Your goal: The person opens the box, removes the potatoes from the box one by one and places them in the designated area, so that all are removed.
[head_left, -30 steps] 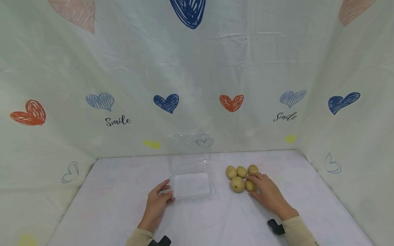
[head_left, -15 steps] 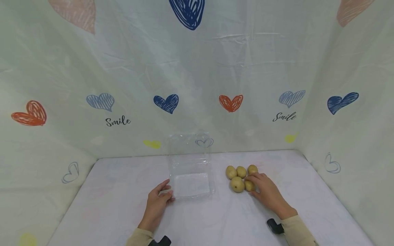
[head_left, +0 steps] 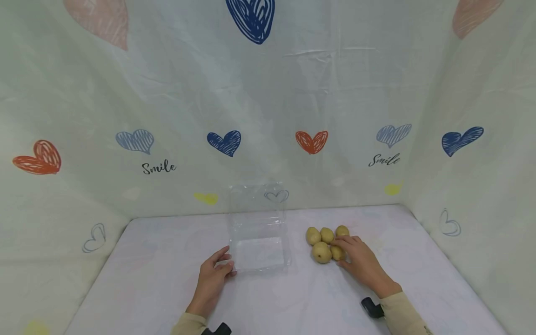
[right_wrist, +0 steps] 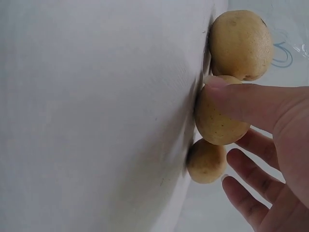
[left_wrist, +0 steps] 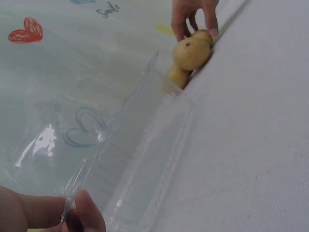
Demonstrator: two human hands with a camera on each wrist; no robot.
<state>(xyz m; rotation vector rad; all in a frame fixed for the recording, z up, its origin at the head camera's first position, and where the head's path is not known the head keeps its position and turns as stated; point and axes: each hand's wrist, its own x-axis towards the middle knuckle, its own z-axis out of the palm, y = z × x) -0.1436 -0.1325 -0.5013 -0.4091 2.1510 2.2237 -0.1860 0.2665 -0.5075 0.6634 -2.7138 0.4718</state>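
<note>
A transparent plastic clamshell box (head_left: 260, 253) stands on the table with its lid (head_left: 251, 200) raised at the back. At its near left corner, my left hand (head_left: 212, 281) pinches the rim between thumb and fingers, as the left wrist view shows. To the right of the box, several potatoes lie bunched in two rows. My right hand (head_left: 363, 263) holds the front right potato (right_wrist: 219, 116), thumb on its near side and fingers behind. A bigger potato (head_left: 321, 252) sits beside it on the left, and another potato (head_left: 342, 231) lies just behind the fingers.
Two more potatoes, a back left one (head_left: 313, 236) and a middle one (head_left: 327, 235), complete the cluster. A white cloth covers the table (head_left: 146, 279). A heart-printed curtain (head_left: 268, 93) rises along the back and both sides.
The right hand and its potato have shifted slightly left, closer against the bigger potato. The left hand stays at the box rim. The head view has tilted a little.
</note>
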